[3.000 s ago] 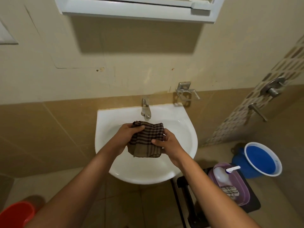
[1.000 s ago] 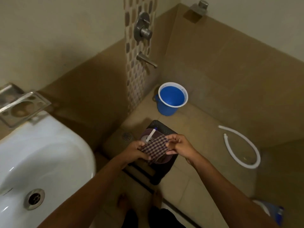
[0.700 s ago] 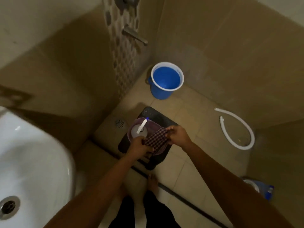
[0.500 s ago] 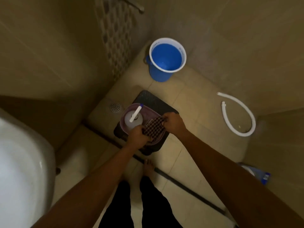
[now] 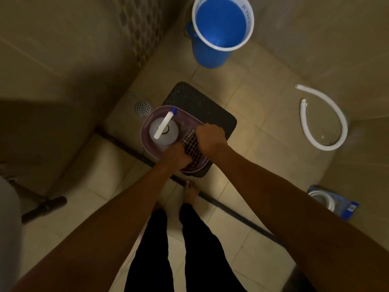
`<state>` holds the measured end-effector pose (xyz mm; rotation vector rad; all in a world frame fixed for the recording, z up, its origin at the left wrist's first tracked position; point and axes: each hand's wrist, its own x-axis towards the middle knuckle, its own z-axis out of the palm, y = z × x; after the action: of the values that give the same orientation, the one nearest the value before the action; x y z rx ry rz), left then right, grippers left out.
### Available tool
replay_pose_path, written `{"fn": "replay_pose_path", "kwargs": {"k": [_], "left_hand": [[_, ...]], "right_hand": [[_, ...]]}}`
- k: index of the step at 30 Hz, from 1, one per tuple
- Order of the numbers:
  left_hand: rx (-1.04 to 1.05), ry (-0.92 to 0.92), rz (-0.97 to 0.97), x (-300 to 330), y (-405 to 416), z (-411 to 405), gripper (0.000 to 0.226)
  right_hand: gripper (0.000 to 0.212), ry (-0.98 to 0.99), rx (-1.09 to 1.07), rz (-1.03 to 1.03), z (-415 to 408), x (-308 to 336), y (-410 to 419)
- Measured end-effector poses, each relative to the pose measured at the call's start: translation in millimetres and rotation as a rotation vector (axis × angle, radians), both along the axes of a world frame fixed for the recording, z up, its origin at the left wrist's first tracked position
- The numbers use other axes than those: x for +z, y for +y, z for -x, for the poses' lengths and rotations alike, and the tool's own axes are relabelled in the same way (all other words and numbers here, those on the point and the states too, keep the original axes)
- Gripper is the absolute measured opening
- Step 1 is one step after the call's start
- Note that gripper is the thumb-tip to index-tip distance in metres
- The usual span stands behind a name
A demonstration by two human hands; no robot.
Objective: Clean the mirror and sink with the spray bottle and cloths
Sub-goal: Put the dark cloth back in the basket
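Observation:
A purple basin (image 5: 149, 121) sits on a black stool (image 5: 202, 100) on the bathroom floor. Inside it stands a white spray bottle (image 5: 163, 130) with a blue-tipped nozzle. A dark checked cloth (image 5: 192, 145) lies low in the basin to the right of the bottle. My left hand (image 5: 176, 155) grips its near edge and my right hand (image 5: 210, 137) grips its far right edge. A second, lighter checked cloth peeks out under it. The sink shows only as a pale blurred edge (image 5: 8, 228) at the far left.
A blue bucket (image 5: 221, 28) stands on the floor beyond the stool. A white hose (image 5: 325, 121) curls on the tiles to the right, and a blue packet (image 5: 334, 204) lies near the right wall. A floor drain (image 5: 143, 107) lies left of the basin. My feet stand below the stool.
I turned from the sink to the floor at the right and bent down. Both hands carried the checked cloth down into the purple basin beside the spray bottle.

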<state>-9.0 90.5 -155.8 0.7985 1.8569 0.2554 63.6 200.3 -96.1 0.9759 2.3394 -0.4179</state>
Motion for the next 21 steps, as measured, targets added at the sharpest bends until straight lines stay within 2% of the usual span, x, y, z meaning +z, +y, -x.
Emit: {"fn": "replay_pose_path", "kwargs": {"k": [3, 7, 10, 13, 16, 19, 21], "left_hand": [[-0.029, 0.090, -0.033, -8.9, -2.9, -5.6, 0.025], [-0.047, 0.266, -0.096, -2.7, -7.2, -10.8, 0.028], [-0.032, 0.283, -0.113, 2.3, -8.0, -8.2, 0.023], [-0.022, 0.309, -0.107, 3.9, -8.8, -5.7, 0.014], [-0.061, 0.344, -0.088, -1.9, -8.1, -3.8, 0.016], [-0.117, 0.371, -0.067, -9.1, -6.4, -1.9, 0.018], [-0.146, 0.392, -0.058, -13.6, -5.0, -1.7, 0.019]], "right_hand": [[0.019, -0.005, -0.007, 0.009, -3.3, -11.7, -3.4], [0.021, 0.090, -0.098, 0.008, -10.6, -13.6, -7.3], [0.022, 0.093, -0.176, 0.088, -18.3, -13.0, -19.1], [0.022, 0.134, -0.179, 0.088, -23.9, -16.4, -36.5], [0.024, 0.150, -0.212, 0.094, -18.8, -21.4, -43.2], [0.026, 0.112, -0.217, 0.096, -13.5, -30.0, -45.6], [0.035, 0.042, -0.261, 0.156, -8.3, -34.7, -43.3]]}}
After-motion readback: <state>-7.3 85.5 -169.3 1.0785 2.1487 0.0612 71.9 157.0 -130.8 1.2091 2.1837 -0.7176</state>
